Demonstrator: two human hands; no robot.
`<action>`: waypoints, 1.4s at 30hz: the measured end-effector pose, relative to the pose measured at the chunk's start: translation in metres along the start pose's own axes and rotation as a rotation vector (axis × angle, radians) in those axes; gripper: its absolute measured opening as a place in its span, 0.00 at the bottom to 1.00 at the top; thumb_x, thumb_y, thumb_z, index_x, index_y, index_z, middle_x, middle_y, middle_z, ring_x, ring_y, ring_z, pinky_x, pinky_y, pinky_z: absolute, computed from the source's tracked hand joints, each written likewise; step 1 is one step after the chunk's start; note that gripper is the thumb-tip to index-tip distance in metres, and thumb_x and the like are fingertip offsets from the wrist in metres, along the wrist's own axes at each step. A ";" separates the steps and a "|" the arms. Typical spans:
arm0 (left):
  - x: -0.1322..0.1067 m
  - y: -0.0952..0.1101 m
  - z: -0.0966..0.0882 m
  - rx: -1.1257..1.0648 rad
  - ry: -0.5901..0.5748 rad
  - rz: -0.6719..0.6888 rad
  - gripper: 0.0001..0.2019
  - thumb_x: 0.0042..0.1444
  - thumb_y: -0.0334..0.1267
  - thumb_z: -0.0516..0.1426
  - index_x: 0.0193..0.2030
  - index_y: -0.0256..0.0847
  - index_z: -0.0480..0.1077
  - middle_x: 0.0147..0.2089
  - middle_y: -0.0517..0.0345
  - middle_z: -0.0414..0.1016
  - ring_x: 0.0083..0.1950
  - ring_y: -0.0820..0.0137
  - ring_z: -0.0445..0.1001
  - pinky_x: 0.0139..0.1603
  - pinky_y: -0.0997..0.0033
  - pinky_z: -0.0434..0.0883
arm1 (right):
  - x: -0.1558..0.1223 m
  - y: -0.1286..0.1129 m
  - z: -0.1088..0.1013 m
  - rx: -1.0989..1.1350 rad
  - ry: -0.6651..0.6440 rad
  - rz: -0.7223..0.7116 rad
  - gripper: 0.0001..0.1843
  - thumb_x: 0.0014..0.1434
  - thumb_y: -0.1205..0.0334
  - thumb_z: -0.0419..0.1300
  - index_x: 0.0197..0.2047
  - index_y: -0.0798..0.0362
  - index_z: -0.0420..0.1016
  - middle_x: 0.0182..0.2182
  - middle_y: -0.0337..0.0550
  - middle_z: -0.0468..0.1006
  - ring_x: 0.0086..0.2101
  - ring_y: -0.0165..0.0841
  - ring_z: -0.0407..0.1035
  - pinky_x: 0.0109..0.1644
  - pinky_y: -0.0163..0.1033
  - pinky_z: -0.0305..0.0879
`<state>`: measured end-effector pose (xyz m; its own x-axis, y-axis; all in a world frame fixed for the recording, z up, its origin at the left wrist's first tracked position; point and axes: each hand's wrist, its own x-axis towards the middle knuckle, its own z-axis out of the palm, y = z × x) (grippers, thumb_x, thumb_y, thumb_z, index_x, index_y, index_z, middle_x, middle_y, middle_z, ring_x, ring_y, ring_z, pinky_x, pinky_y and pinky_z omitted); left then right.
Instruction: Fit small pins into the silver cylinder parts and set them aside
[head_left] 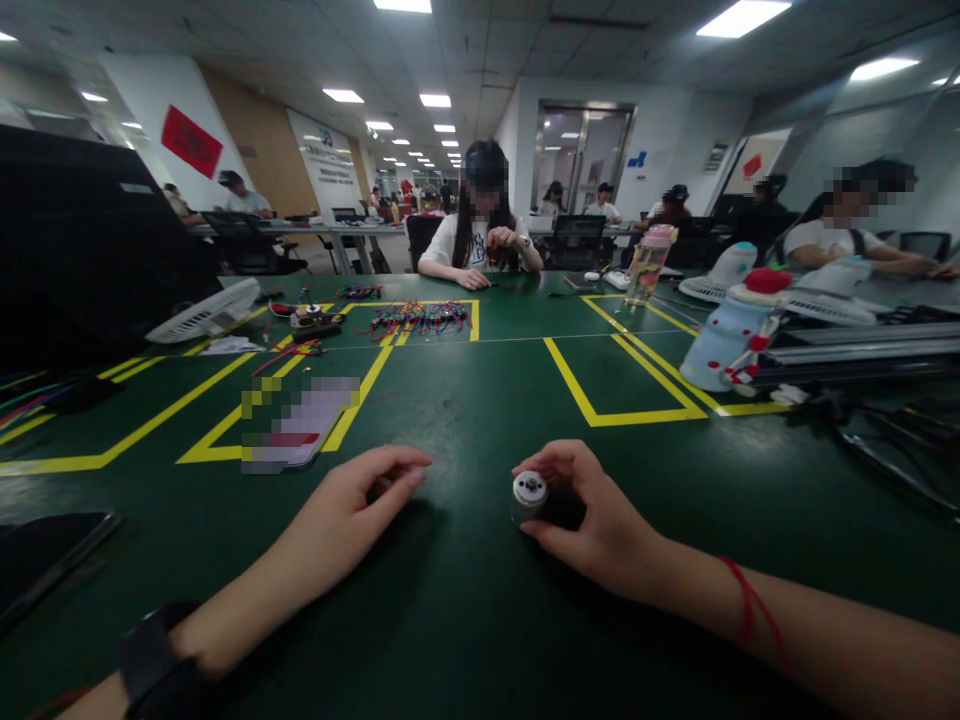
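Gripping the small silver motor between thumb and fingers, the right hand steadies it upright on the green table; a slack hold could let it tip and roll off (it is round). The left hand rests nearby, wrist flat, fingers curled inward; whether they pinch anything I cannot tell

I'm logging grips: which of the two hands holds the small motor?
The right hand, with the red string at its wrist: it pinches the silver-capped motor. The left hand, above a black watch, rests curled, no motor showing.
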<state>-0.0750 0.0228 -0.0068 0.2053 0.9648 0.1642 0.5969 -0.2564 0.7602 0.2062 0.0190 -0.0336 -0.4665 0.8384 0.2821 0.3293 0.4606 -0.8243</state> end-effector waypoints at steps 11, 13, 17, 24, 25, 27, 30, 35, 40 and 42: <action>0.027 0.063 0.050 -0.111 -0.148 0.328 0.08 0.60 0.35 0.56 0.39 0.46 0.78 0.42 0.56 0.75 0.44 0.66 0.73 0.46 0.65 0.69 | 0.001 0.000 0.002 0.050 0.014 -0.012 0.28 0.51 0.67 0.62 0.52 0.49 0.54 0.44 0.42 0.69 0.43 0.29 0.68 0.48 0.40 0.68; 0.025 0.060 0.047 -0.135 -0.088 0.295 0.08 0.60 0.37 0.56 0.38 0.46 0.78 0.40 0.56 0.75 0.43 0.65 0.73 0.45 0.65 0.69 | 0.001 -0.001 -0.003 -0.003 0.000 0.000 0.27 0.51 0.66 0.62 0.52 0.50 0.55 0.44 0.43 0.70 0.42 0.29 0.68 0.48 0.40 0.68; 0.020 0.048 0.048 -0.106 -0.089 0.236 0.07 0.59 0.39 0.57 0.39 0.48 0.78 0.41 0.56 0.74 0.44 0.64 0.72 0.46 0.62 0.68 | 0.001 0.000 -0.017 -0.126 -0.004 0.028 0.23 0.51 0.66 0.61 0.50 0.50 0.58 0.43 0.43 0.70 0.42 0.30 0.67 0.47 0.40 0.67; 0.019 0.026 0.071 0.197 -0.197 0.318 0.06 0.56 0.43 0.61 0.39 0.57 0.80 0.43 0.58 0.75 0.46 0.60 0.69 0.45 0.58 0.63 | 0.001 0.004 -0.021 -0.178 0.025 0.031 0.22 0.51 0.66 0.60 0.49 0.51 0.59 0.41 0.43 0.69 0.40 0.30 0.66 0.44 0.39 0.66; 0.020 0.026 0.072 0.193 -0.196 0.320 0.07 0.56 0.43 0.61 0.40 0.57 0.80 0.43 0.57 0.75 0.46 0.60 0.69 0.46 0.58 0.63 | 0.001 0.005 -0.020 -0.175 0.025 0.030 0.22 0.51 0.66 0.60 0.49 0.51 0.59 0.41 0.43 0.69 0.40 0.30 0.66 0.44 0.39 0.66; 0.021 0.029 0.068 0.121 -0.206 0.299 0.09 0.55 0.43 0.61 0.43 0.56 0.79 0.44 0.57 0.76 0.47 0.60 0.70 0.48 0.58 0.63 | 0.001 0.005 -0.019 -0.167 0.019 0.030 0.22 0.51 0.66 0.60 0.49 0.51 0.58 0.42 0.43 0.69 0.40 0.30 0.66 0.44 0.38 0.66; 0.022 0.031 0.052 -0.056 -0.187 0.179 0.11 0.59 0.43 0.57 0.46 0.50 0.78 0.45 0.56 0.77 0.46 0.62 0.72 0.49 0.61 0.66 | 0.001 0.004 -0.019 -0.158 0.000 0.046 0.22 0.52 0.65 0.60 0.49 0.51 0.58 0.42 0.43 0.69 0.39 0.29 0.66 0.43 0.38 0.66; 0.019 0.006 0.010 -0.271 0.034 -0.020 0.13 0.61 0.45 0.53 0.43 0.43 0.75 0.33 0.57 0.76 0.33 0.66 0.73 0.36 0.67 0.69 | 0.001 0.003 -0.020 -0.147 -0.010 0.073 0.22 0.52 0.64 0.60 0.50 0.51 0.59 0.41 0.44 0.69 0.38 0.29 0.66 0.41 0.38 0.66; 0.012 -0.030 -0.013 -0.447 0.120 -0.193 0.14 0.59 0.47 0.54 0.42 0.41 0.73 0.29 0.58 0.74 0.28 0.69 0.71 0.26 0.72 0.66 | 0.001 0.002 -0.017 -0.146 -0.006 0.066 0.21 0.53 0.64 0.60 0.49 0.51 0.59 0.41 0.43 0.70 0.37 0.29 0.66 0.40 0.38 0.66; 0.011 -0.036 -0.013 -0.526 0.171 -0.233 0.13 0.58 0.47 0.56 0.42 0.40 0.73 0.28 0.59 0.74 0.27 0.70 0.70 0.26 0.73 0.66 | 0.002 0.003 -0.017 -0.159 0.019 0.062 0.21 0.53 0.63 0.60 0.49 0.51 0.60 0.41 0.44 0.70 0.38 0.29 0.66 0.42 0.38 0.67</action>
<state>-0.1049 0.0434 -0.0241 -0.0388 0.9990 0.0213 0.1387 -0.0158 0.9902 0.2202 0.0273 -0.0268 -0.4265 0.8711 0.2436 0.4835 0.4472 -0.7525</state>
